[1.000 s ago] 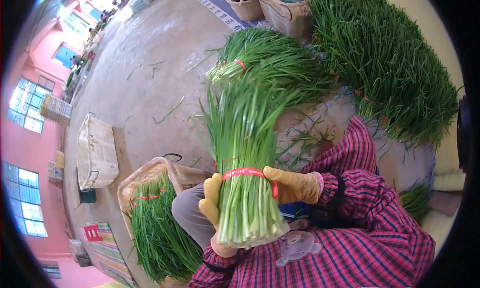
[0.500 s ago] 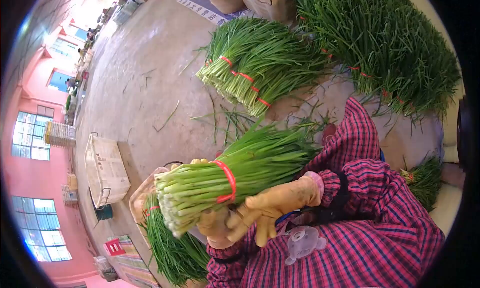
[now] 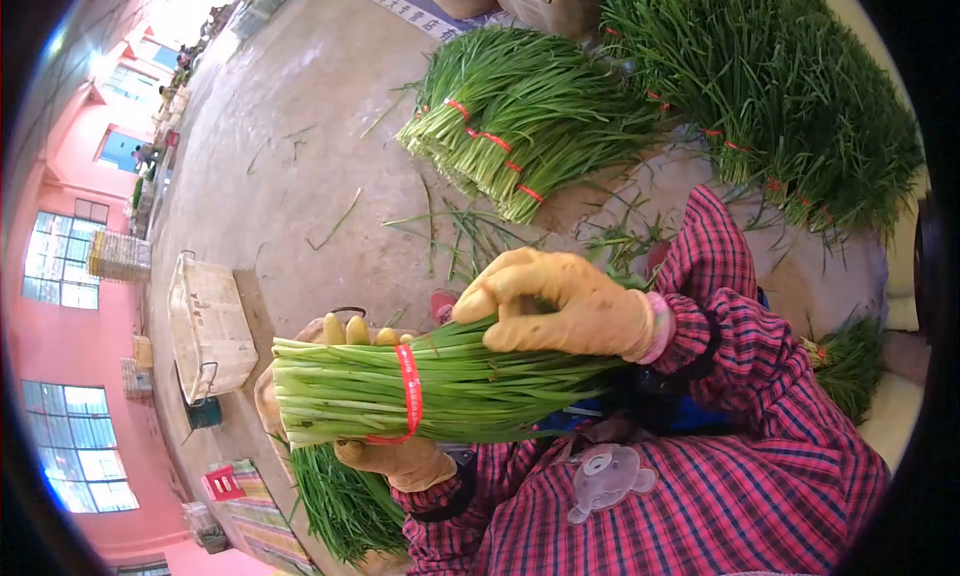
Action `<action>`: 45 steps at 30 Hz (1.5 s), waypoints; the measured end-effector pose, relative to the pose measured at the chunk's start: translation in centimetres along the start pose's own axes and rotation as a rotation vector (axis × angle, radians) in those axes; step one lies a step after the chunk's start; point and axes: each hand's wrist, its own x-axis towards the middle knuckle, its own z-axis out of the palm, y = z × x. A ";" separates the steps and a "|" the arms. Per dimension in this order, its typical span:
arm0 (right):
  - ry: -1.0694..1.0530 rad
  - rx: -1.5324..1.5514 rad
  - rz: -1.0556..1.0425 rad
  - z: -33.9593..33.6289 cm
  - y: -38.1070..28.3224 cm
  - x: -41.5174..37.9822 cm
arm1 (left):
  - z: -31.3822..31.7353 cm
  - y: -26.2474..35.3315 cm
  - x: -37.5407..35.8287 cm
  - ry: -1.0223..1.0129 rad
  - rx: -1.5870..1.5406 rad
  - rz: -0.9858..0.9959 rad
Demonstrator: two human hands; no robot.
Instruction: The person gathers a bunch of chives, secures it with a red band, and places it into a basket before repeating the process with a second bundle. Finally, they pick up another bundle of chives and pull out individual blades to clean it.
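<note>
A thick bundle of garlic chives (image 3: 340,389) lies across my left hand, its pale cut ends toward the left and a red band (image 3: 411,391) around it. My left hand (image 3: 400,458), in a yellowish glove, grips the bundle from underneath. Its thumb is on the near side and its fingertips show over the far side. My right hand (image 3: 560,301), gloved alike, is above the leaves just right of the band. Its thumb and fingers are drawn together in a pinch; anything between the tips is too small to make out.
More banded chive bundles (image 3: 520,126) lie on the floor ahead, beside a large pile (image 3: 760,96) at upper right. Another bundle (image 3: 345,506) is below my left hand, and one (image 3: 850,366) at right. A white crate (image 3: 210,326) stands left. Loose leaves (image 3: 460,236) litter the floor.
The bundle has turned more level and shifted slightly left in my left hand. My right hand has risen from below the bundle to above its leaves, its fingers now pinched together.
</note>
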 end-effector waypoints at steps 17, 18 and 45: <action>-0.138 -0.298 0.013 -3.9 0.8 0.7 | 0.0 -1.4 0.2 0.238 0.097 -0.020; -0.111 -0.262 0.088 -4.9 0.5 0.6 | -0.4 -1.0 0.4 0.245 0.098 -0.017; -0.159 -0.643 -0.046 -2.2 -0.1 0.1 | -2.4 0.0 1.6 0.375 0.073 -0.020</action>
